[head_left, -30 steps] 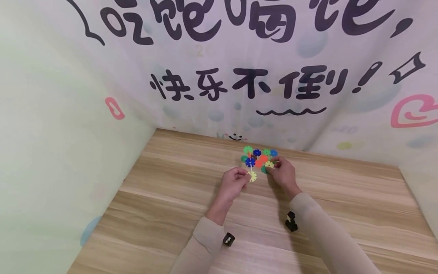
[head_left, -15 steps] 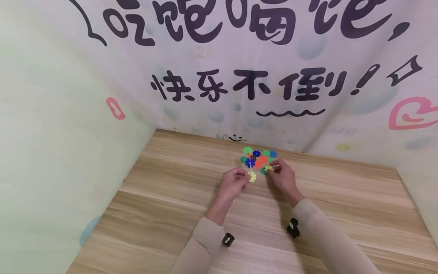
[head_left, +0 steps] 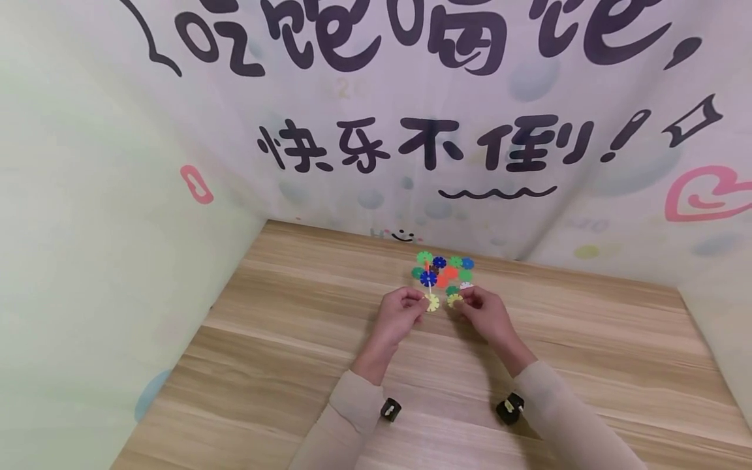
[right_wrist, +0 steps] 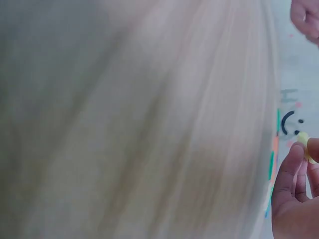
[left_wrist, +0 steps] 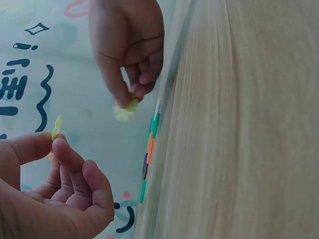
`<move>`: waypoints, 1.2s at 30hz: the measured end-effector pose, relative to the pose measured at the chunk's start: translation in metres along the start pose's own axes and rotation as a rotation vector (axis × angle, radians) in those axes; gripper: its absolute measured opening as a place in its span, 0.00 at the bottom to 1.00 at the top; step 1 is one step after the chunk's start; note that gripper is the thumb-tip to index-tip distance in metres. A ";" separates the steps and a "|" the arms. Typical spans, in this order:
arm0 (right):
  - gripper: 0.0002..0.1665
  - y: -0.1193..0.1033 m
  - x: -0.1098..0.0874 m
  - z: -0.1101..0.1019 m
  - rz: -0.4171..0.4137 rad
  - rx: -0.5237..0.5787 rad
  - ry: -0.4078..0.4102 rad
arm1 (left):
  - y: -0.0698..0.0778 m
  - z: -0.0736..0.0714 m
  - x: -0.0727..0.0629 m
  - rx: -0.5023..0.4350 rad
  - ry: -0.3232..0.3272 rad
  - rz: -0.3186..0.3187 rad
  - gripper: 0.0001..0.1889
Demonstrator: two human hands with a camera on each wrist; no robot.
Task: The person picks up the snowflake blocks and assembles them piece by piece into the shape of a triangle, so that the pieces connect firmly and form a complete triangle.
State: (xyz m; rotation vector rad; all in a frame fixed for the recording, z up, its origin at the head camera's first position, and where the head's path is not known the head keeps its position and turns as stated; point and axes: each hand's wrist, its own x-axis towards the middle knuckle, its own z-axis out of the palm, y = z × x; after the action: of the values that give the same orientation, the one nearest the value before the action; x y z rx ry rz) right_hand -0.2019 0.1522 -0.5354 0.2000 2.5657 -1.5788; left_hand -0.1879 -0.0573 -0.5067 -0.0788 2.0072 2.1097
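Observation:
My left hand (head_left: pixel 401 314) pinches a yellow notched plastic disc (head_left: pixel 433 303) between thumb and fingertips. That disc lines up with a white piece, a blue disc (head_left: pixel 428 279), an orange piece and a green disc (head_left: pixel 425 257), like a joined chain. A second yellow notched disc (head_left: pixel 455 301) is pinched by my right hand (head_left: pixel 489 314), a short gap from the first. In the left wrist view the left hand's yellow disc (left_wrist: pixel 57 126) stands edge-on, and the right hand's yellow disc (left_wrist: pixel 124 111) hangs below its fingertips, above the table.
Several loose notched discs lie flat beyond the hands, among them an orange disc (head_left: pixel 450 273), a teal disc (head_left: pixel 452 291) and a light blue disc (head_left: pixel 467 264). The wooden table (head_left: pixel 282 339) meets a printed cloth wall (head_left: pixel 352 215) just behind them.
My right hand has drawn the yellow disc off the loose pieces, toward me and slightly left, closer to the left hand. A white disc now shows behind it. The left hand stays put.

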 end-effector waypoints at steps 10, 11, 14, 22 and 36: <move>0.12 -0.018 -0.020 0.000 -0.105 0.113 -0.023 | 0.001 0.000 -0.001 -0.005 -0.002 0.001 0.06; 0.12 -0.019 -0.021 0.000 -0.112 0.119 -0.029 | 0.001 0.001 -0.001 -0.005 -0.004 0.004 0.06; 0.13 -0.025 -0.027 -0.002 -0.124 0.129 -0.038 | 0.001 0.001 -0.001 -0.008 -0.005 0.003 0.06; 0.13 -0.036 -0.036 -0.002 -0.149 0.165 -0.056 | 0.002 0.001 -0.002 -0.002 -0.011 0.009 0.06; 0.10 -0.036 -0.037 -0.002 -0.162 0.153 -0.070 | 0.001 0.000 0.000 0.001 -0.028 -0.004 0.08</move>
State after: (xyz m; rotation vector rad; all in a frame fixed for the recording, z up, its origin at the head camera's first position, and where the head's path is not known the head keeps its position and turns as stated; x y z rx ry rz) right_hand -0.1719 0.1368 -0.4967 -0.0503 2.4648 -1.8054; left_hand -0.1878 -0.0578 -0.5060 -0.0527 1.9908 2.0957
